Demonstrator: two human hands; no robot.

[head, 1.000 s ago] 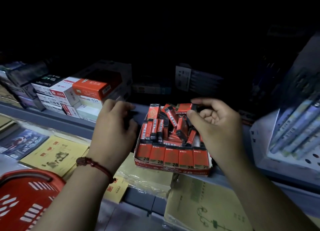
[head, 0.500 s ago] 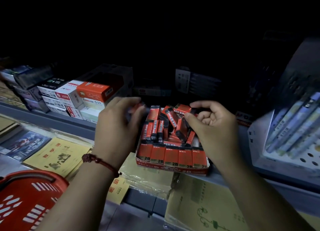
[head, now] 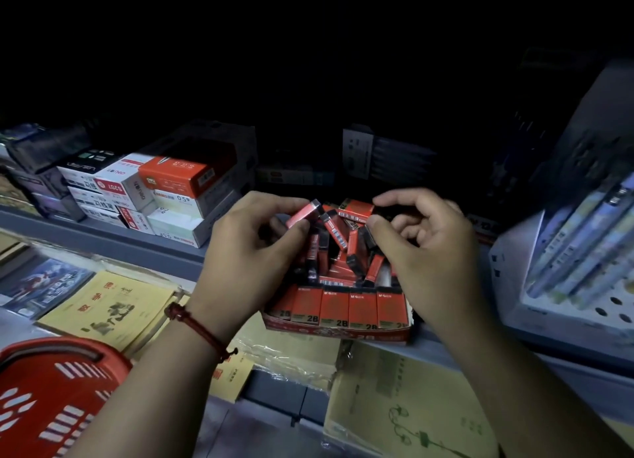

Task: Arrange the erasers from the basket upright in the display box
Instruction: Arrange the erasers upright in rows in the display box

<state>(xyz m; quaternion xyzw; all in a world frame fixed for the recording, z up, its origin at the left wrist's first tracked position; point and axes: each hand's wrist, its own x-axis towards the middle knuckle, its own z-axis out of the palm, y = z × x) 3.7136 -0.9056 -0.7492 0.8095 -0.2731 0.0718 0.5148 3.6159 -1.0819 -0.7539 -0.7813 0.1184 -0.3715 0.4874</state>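
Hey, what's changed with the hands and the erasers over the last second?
The left hand rose from the left edge of the red cardboard display box and now pinches a red-sleeved eraser with a black end above it. The right hand kept pinching another red eraser at the back. The box, the front row of upright erasers and the red plastic basket stayed put.

A stationery shop — a shelf holds stacked boxes with printed brand labels, a rack of pens and a display box of barcoded erasers, with wrapped exercise books laid out below — a red shopping basket beside them
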